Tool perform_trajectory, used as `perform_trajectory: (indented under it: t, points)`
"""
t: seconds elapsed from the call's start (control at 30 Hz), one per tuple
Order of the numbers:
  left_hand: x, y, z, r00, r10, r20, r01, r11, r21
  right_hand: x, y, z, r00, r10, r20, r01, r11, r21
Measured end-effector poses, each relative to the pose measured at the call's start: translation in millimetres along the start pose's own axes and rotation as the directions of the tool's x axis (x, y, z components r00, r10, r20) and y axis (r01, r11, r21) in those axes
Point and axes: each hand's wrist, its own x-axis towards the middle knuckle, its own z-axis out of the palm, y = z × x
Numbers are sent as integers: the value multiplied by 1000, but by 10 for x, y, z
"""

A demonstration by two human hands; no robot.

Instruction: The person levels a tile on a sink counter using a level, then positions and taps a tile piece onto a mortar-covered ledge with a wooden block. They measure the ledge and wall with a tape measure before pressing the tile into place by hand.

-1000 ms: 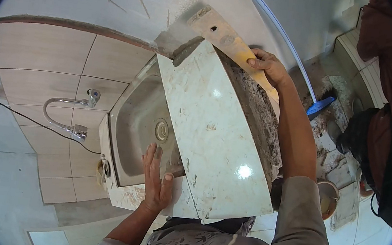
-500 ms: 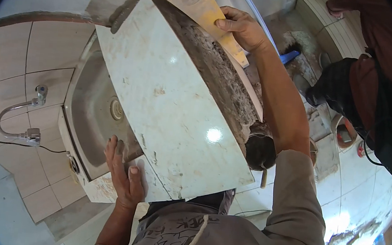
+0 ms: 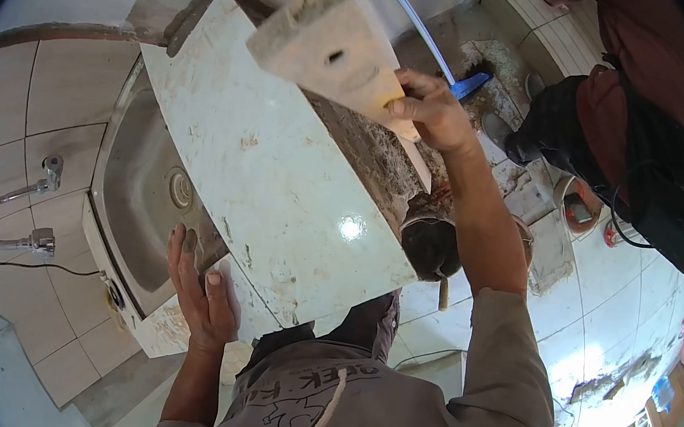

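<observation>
My right hand (image 3: 435, 114) grips the narrow yellowish end of a flat, wide scraper (image 3: 319, 49). This tool has a hole in its blade, and grey mortar clings to its broad end. It is held over the far edge of a large white tile (image 3: 278, 180), beside a strip of rough mortar (image 3: 376, 145). My left hand (image 3: 202, 299) lies with fingers apart on the counter's front piece, close to the sink's near corner. Nothing shows in that hand.
A steel sink (image 3: 130, 162) with a drain is set left of the tile, and a curved tap (image 3: 5, 206) is beyond it. A dark bucket (image 3: 432, 246) stands at the tile's right end. Another person (image 3: 654, 107) stands at right, near a small bucket (image 3: 578, 204).
My right hand has moved slightly down, swinging the scraper so its broad mortar-covered end shows above the tile. My left hand stays on the counter. The whole view has shifted a little.
</observation>
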Motion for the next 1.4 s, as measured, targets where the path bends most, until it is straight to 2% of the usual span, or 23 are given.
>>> perform_trajectory:
  t: [0.1, 0.2, 0.4, 0.53, 0.7, 0.97, 1.03, 1.23, 1.33, 1.4]
  points:
    - [-6, 15, -8, 1000, -5, -11, 5, 1000, -19, -220, 34, 50, 1000, -7, 3, 7, 1000, 13]
    - [-17, 2, -8, 1000, -18, -7, 18, 999, -27, -435, 30, 71, 996, 87, -2, -86, 987, 135]
    - [5, 55, -32, 999, -34, -1, 34, 999, -24, -744, 52, 63, 995, 95, -30, -89, 983, 163]
    - [-3, 28, -32, 1000, -10, 0, 10, 1000, -19, -815, 69, 40, 997, 73, -36, -66, 985, 158]
    - [2, 61, -35, 1000, 4, -2, -4, 1000, 0, -827, 31, 25, 992, 129, 5, -128, 980, 150]
    - [22, 106, -45, 1000, 5, 6, -5, 1000, -2, -871, 25, 24, 995, 104, 9, -104, 988, 110]
    - [37, 121, -38, 1000, 16, -5, -16, 998, -67, -873, 38, 17, 994, 105, 13, -105, 989, 107]
    - [37, 56, -48, 999, 46, 21, -46, 999, 4, -883, 79, -16, 993, 120, 15, -120, 987, 103]
    - [33, 47, -37, 999, 48, 4, -48, 999, -24, -897, 73, -20, 996, 85, 10, -85, 995, 57]
    - [41, 66, -44, 999, 40, 10, -40, 999, -21, -923, 25, -9, 990, 140, 0, -140, 989, 50]
